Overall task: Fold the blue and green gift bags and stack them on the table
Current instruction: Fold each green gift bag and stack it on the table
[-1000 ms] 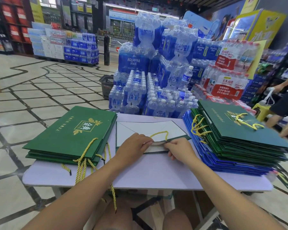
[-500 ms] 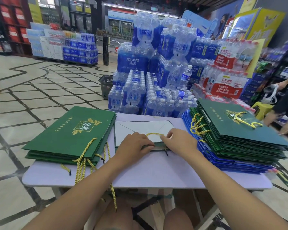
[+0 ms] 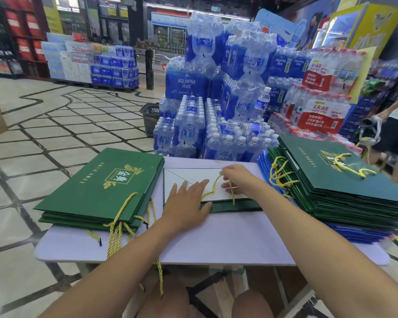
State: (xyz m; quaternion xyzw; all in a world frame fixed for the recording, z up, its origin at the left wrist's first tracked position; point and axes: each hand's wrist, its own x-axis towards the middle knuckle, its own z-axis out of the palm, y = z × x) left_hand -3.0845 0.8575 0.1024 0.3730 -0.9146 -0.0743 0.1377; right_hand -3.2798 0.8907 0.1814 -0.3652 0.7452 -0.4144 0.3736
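A flattened green gift bag lies in the middle of the white table, its white inside facing up. My left hand presses flat on it with fingers spread. My right hand pinches the bag's yellow cord handle above the white panel. A stack of folded green bags lies at the left. At the right stands a taller pile of green bags on top of blue bags.
Shrink-wrapped packs of water bottles are stacked right behind the table. A person stands at the far right. A black basket sits on the tiled floor. My knees show under the table's front edge.
Both hands moved away from the bag's near edge. The left hand flattened onto the bag. The right hand went farther up and took hold of the yellow cord.
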